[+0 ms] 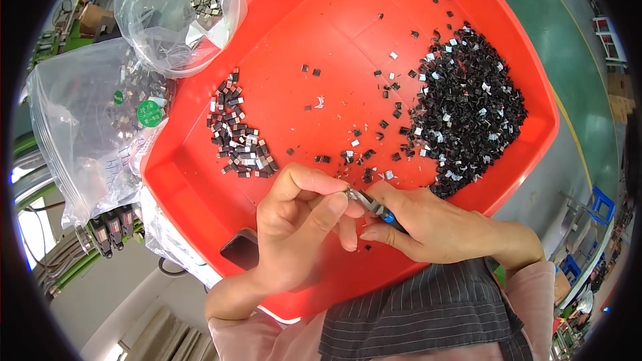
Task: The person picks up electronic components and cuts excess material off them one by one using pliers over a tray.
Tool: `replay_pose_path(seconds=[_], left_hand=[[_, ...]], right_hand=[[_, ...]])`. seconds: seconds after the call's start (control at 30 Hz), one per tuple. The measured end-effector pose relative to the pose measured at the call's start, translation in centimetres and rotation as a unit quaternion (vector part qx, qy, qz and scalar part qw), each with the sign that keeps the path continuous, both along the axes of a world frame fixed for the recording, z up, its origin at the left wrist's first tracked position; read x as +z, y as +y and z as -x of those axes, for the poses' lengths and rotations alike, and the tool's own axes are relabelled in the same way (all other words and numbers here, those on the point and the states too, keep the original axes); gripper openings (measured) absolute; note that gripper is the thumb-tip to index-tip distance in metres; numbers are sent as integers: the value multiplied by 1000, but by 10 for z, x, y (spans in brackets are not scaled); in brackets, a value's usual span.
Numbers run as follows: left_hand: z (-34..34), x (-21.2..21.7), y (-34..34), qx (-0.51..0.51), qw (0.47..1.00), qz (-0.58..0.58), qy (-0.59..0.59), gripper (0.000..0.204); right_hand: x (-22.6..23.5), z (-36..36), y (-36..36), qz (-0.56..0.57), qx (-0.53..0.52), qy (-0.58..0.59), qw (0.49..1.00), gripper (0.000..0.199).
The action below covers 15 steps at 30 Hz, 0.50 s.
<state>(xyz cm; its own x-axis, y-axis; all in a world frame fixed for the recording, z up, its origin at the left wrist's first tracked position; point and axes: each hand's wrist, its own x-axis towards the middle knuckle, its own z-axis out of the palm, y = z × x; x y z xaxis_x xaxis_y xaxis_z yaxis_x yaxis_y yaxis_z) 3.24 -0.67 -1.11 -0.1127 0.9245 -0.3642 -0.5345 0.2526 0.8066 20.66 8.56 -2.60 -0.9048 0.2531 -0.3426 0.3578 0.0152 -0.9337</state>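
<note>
Over the near part of a red tray [348,47], my two hands meet. My right hand [428,224] is wrapped round small pliers [364,200] with blue on the handle, their jaws pointing left. Thumb and forefinger of my left hand [301,210] pinch together at the jaws' tip; a tiny dark piece seems to be between them, too small to make out. Left of centre in the tray lies a small heap of black-and-silver connector-like parts [237,134]. A large pile of black bits with some white ones [468,107] fills the right side.
Loose black pieces [384,124] lie scattered between the heaps. A dark phone-like slab [241,249] rests in the tray's near left corner. Clear plastic bags [87,113] of small metal parts stand along the left rim. Green floor [535,27] shows beyond the tray at right.
</note>
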Motion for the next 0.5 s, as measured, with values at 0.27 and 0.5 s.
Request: replay_pose_path(seconds=[0.27,0.5], left_hand=[[10,2,3,-84,981,-43,172,19],[11,-4,7,-97,807,-212,543,24]], right_hand=[[-3,-4,-2,-7,-20,26,999,29],[4,-4,5,114,-4,11,993,28]])
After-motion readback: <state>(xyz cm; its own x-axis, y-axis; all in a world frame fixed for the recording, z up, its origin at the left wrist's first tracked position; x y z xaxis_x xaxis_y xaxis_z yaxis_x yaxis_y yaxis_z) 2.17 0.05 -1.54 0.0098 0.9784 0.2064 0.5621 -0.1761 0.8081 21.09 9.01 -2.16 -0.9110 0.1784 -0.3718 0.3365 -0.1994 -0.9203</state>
